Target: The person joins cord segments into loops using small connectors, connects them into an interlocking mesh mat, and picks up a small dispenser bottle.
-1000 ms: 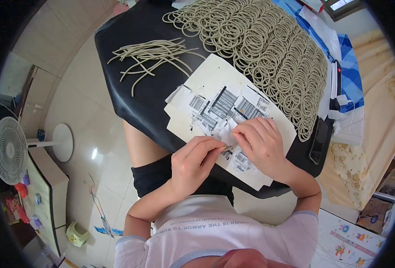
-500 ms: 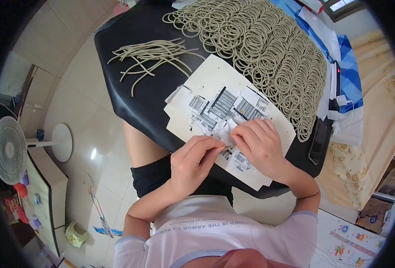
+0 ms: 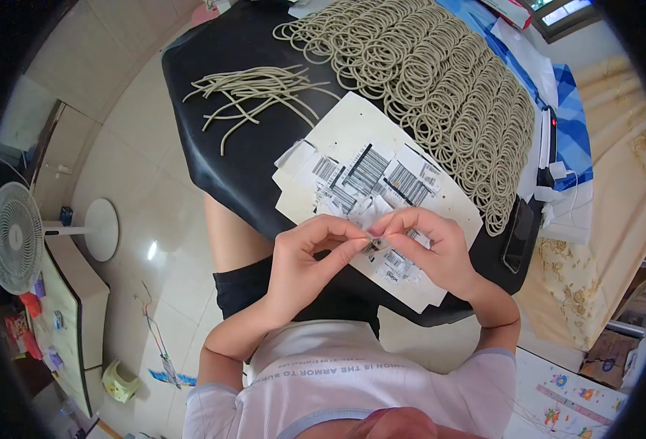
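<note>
My left hand [image 3: 310, 254] and my right hand [image 3: 434, 247] meet fingertip to fingertip over a white board [image 3: 345, 121]. Both are closed in a pinch on something small, whose kind is hidden between the fingers. Under and beyond the fingers, barcode labels [image 3: 370, 167] and torn bits of white paper lie on the board. Past the board, many beige cord rings [image 3: 440, 73] overlap in rows. To the left lies a loose bunch of straight beige cords [image 3: 253, 91], one of which reaches towards the board.
The board rests on a black-covered table [image 3: 217, 172]. A dark phone [image 3: 516, 234] lies at its right edge, near a power strip [image 3: 549, 143] with a white cable. On the floor at left stands a white fan [image 3: 16, 238], beside a low cabinet [image 3: 92, 311].
The fingertips of my right hand have come down and in to meet those of my left. The view has shifted slightly. Rings and cords look the same.
</note>
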Motion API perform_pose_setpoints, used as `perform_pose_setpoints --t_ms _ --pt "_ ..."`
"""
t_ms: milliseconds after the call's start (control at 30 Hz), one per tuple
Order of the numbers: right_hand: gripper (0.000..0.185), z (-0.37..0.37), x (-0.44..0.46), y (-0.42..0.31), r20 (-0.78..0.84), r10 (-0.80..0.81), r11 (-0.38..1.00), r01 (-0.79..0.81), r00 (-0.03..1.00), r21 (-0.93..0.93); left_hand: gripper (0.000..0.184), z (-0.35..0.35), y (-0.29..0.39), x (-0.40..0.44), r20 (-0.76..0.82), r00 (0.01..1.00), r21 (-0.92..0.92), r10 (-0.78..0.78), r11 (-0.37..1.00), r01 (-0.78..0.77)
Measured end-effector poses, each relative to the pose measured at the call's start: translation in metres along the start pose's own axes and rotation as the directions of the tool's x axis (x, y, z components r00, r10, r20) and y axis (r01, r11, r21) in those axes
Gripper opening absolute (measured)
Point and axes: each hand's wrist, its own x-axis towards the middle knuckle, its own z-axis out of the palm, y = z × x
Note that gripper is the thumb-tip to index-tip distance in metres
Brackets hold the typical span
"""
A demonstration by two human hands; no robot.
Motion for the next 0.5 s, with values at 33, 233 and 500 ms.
perform_pose_setpoints --t_ms 33,233,500 --pt "0.010 0.0016 -0.0015 -0.0028 0.012 0.044 0.996 -0.044 0.999 0.072 0.012 -0.0002 0.0015 0.0003 0.022 0.999 -0.025 -0.029 0.999 0.029" --pt "0.011 -0.0007 -0.0079 -0.0040 0.062 0.172 0.975 -0.179 0.983 0.134 0.012 -0.0018 0.0063 0.0009 0.095 0.987 -0.096 -0.129 0.986 0.138" --pt "0.013 0.0001 -0.0093 -0.0003 0.098 0.221 0.949 -0.237 0.970 0.209 0.011 -0.0050 0.0096 0.0027 0.109 0.973 -0.100 -0.206 0.971 0.217"
